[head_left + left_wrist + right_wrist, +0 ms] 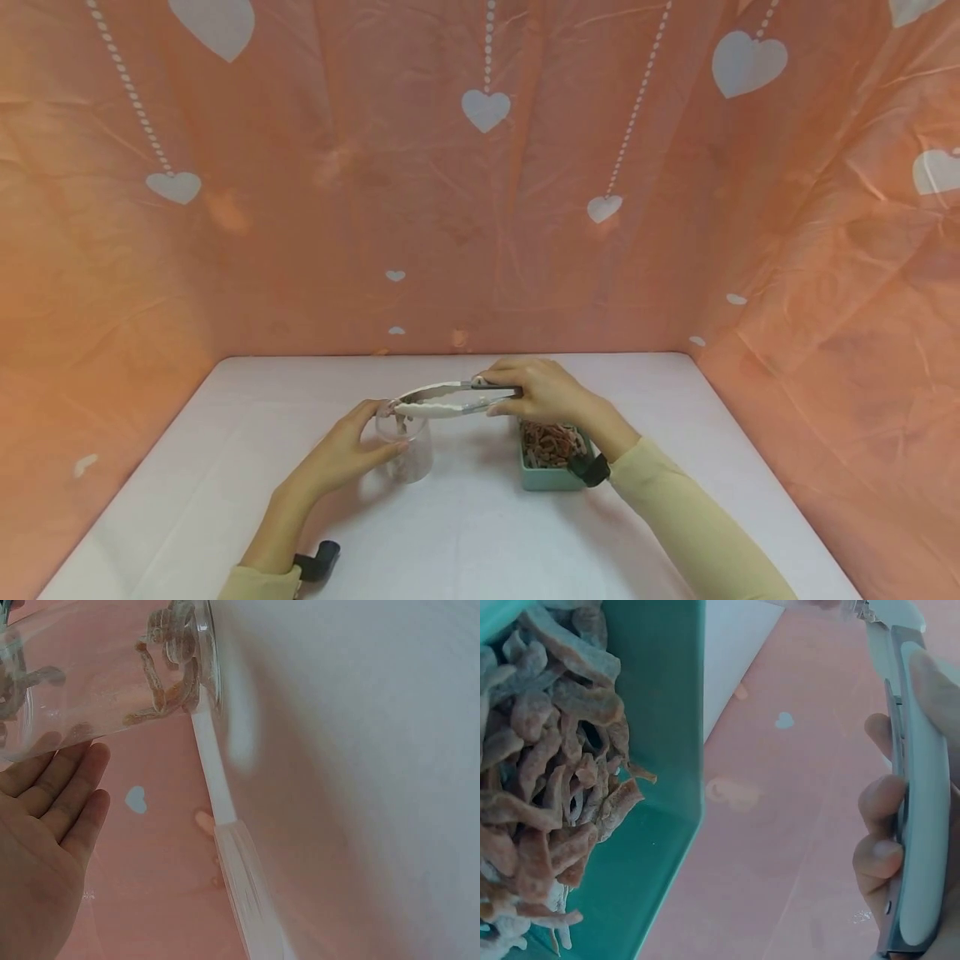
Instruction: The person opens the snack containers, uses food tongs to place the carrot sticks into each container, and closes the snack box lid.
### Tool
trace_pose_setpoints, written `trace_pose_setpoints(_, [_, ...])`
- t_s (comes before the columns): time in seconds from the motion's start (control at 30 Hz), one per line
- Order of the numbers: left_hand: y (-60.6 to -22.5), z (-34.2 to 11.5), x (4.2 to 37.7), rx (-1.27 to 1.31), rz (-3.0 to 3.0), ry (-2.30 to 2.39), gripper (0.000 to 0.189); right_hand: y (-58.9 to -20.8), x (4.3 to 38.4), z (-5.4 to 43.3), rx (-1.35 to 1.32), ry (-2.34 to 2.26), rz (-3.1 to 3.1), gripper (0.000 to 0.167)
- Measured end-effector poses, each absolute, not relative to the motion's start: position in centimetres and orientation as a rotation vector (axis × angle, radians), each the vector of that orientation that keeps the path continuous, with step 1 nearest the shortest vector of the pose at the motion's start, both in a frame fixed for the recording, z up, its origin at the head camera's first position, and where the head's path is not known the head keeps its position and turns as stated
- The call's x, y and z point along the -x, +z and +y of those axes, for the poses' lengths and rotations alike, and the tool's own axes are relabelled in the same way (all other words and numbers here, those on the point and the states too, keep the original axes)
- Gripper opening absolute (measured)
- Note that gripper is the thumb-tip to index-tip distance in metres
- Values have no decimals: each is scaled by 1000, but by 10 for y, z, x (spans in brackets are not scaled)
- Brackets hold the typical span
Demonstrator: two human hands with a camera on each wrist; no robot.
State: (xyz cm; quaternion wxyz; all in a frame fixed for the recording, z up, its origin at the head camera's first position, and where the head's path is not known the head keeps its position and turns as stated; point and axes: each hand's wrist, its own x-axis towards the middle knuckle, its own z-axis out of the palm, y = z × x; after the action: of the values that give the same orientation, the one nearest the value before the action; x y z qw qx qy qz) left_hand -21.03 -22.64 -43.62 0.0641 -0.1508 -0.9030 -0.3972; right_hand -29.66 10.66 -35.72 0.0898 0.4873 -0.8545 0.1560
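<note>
My left hand (341, 454) holds a clear jar (417, 460) at the left of centre, thumb on its near side and fingers on the far side. Several brown dried strips (154, 679) lie at the jar's bottom, with more near its mouth in the left wrist view. In my right hand (551, 392) I grip metal tongs with white tips and handles (926, 825). They reach leftward, almost level, and their tips overlap the jar's mouth, with brownish strips at them. Below my right wrist stands a green box (551, 481) heaped with similar strips (562, 772).
A white-covered table (457, 542) bears the jar and the box. Orange cloth (450, 208) with white hearts encloses the back and both sides. Dark wrist-worn cameras (321, 562) sit on both forearms, the right one overlapping the box's edge in the head view.
</note>
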Motion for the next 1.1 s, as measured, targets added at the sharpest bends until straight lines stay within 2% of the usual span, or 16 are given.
trace_pose_setpoints(1.1, [-437,-228,209,439,-2743,-1183,64,-360,289,103,-1453,549,-2520,53])
